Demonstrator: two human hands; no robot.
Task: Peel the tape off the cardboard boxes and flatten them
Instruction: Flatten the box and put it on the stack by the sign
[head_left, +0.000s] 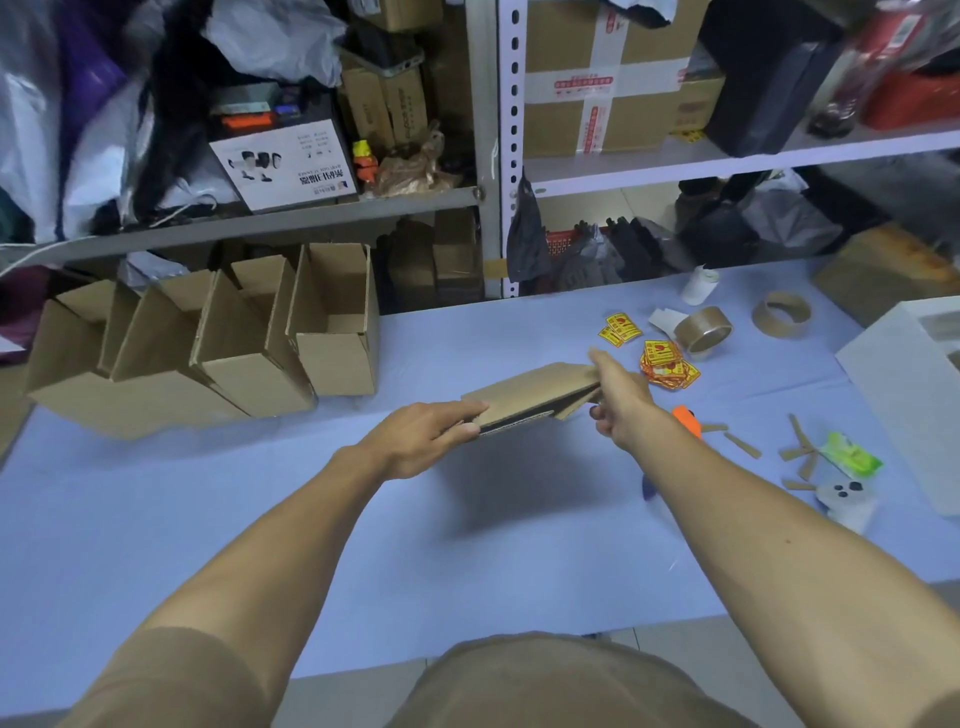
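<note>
The flattened box is held in the air above the blue tabletop, between both hands, near the middle of the view. The left hand grips its near-left end: the fingers are curled under the edge and the thumb seems to lie on top. The right hand holds the far-right end, fingers closed around the edge, with one finger stretched along the top. The box looks already folded flat, though the layers at the right end gape a little.

To do this step well, I think the person should press the two panels fully together so the fold lines stay closed, then lay the piece down flat in one place for a neat pile. It is better to keep both ends supported, because the cardboard may spring open again.

On the left of the tabletop a row of open boxes stands waiting, so much work seems to remain. To the right lie a tape roll, yellow stickers, an orange cutter and strips of peeled tape
</note>
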